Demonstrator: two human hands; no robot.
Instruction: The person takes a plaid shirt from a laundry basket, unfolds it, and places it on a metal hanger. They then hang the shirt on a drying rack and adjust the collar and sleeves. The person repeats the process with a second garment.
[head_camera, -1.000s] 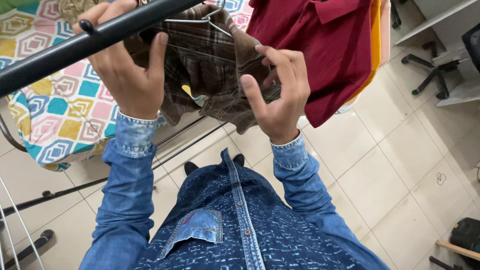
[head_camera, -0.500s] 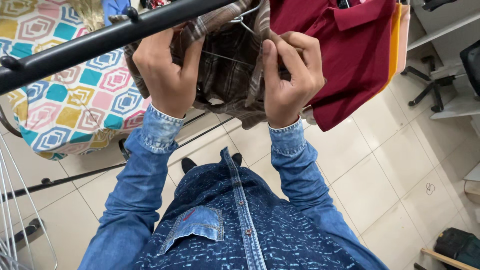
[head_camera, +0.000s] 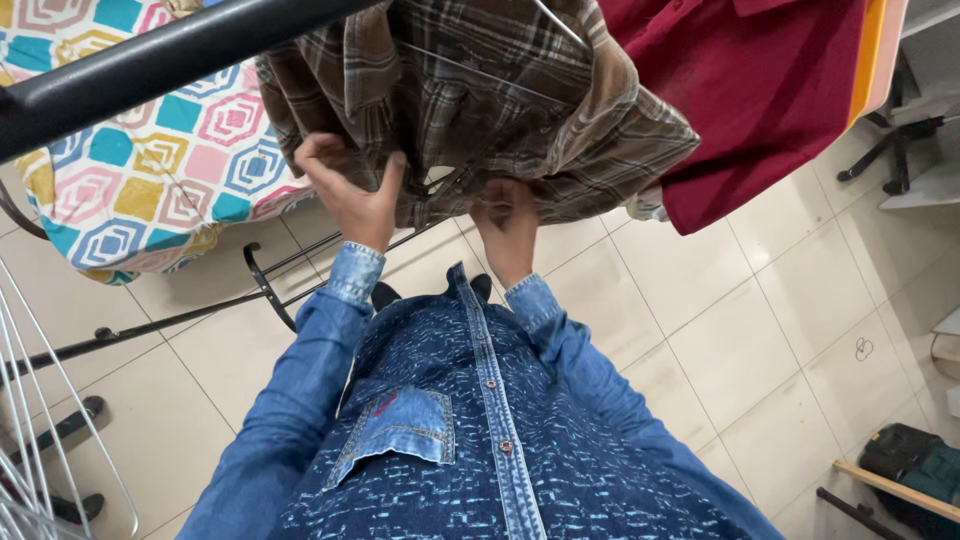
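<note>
hands (head_camera: 430, 205) dropped from collar to plaid shirt (head_camera: 490, 100) hem

No packages, labels, signs or screens can be made out in the head view; only clothing, a rack, floor tiles and furniture show.
</note>
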